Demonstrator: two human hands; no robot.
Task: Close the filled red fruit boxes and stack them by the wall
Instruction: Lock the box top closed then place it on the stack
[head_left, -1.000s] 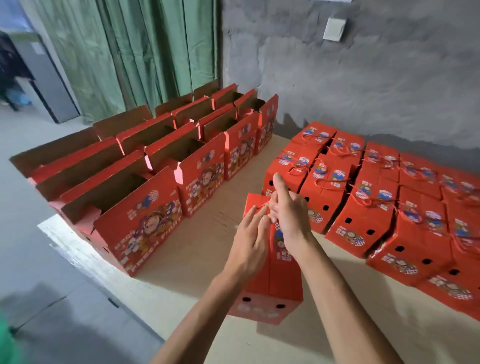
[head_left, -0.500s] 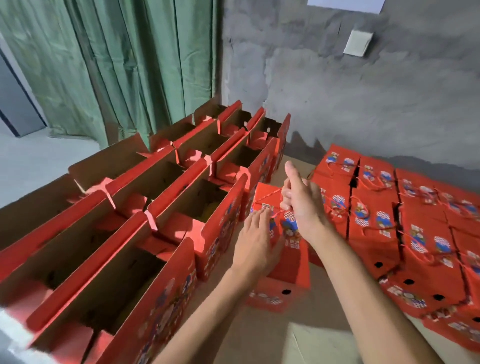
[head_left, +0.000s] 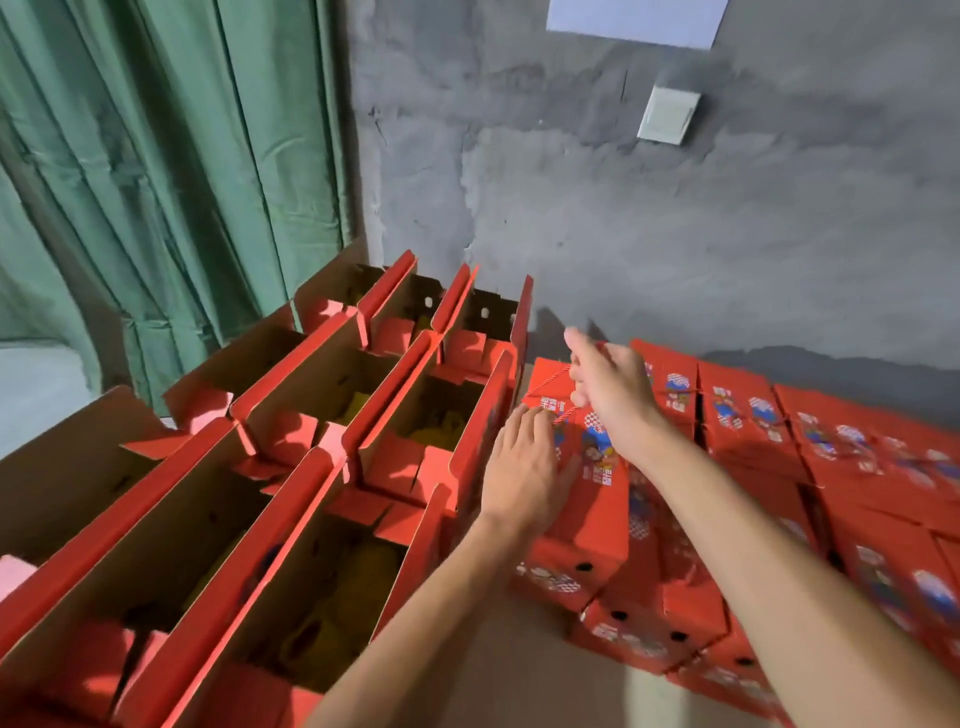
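Closed red box (head_left: 582, 499) stands on cardboard-covered floor (head_left: 519, 675), btwn open boxes (head_left: 311, 467) & closed rows (head_left: 831, 467). L hand (head_left: 522, 467) rests flat on it, fingers straight; R hand (head_left: 608, 384) pinches its cord handle (head_left: 545, 382). Grey wall (head_left: 675, 234) behind, green curtain (head_left: 156, 182) left.

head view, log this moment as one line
left hand: flat on closed red box | right hand: pinches its cord handle | open boxes: left | closed boxes: by wall
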